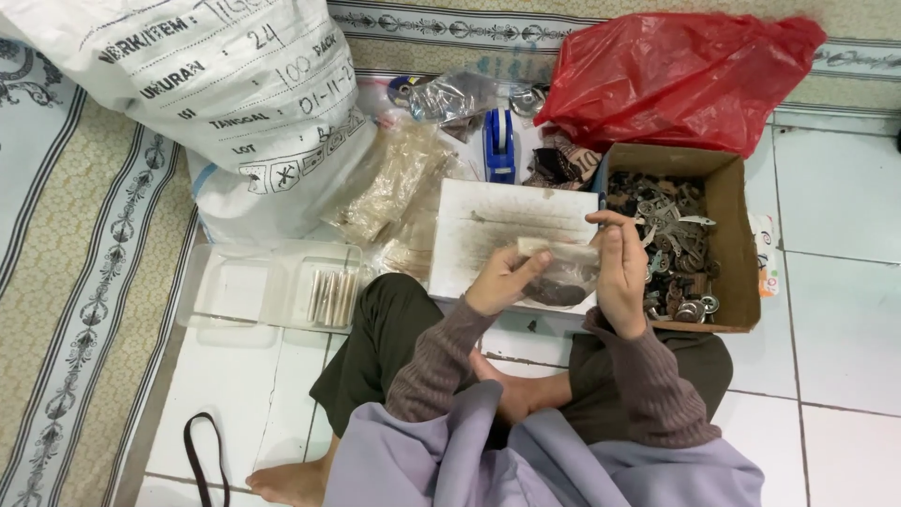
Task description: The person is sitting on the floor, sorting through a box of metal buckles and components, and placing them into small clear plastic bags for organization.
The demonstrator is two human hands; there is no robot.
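So both hands are up on one small clear plastic bag (561, 272) with a dark clump of small metal parts sagging in the bottom. The left hand (502, 280) pinches the bag's top edge from its side, fingers closed on the plastic, and the right hand (621, 272) has the opposite edge, thumb and fingers pressed together on it. My guess is it's held by the rim like that so the mouth stays up and the parts settle low instead of spilling.

Right under the bag there's a white board (488, 235), smudged grey, probably sitting there to catch anything that drops. Just past the right hand is an open cardboard box (737, 244) full of small metal pieces, mostly dark with a few shiny round ones.

Out beyond the left hand sits a clear plastic tray (235, 291) with a small row of pale packets in one end. Further off from the grip: a pile of clear packets (394, 188), a blue tape dispenser (499, 145), a red plastic bag (676, 75) and a big white woven sack (216, 94).
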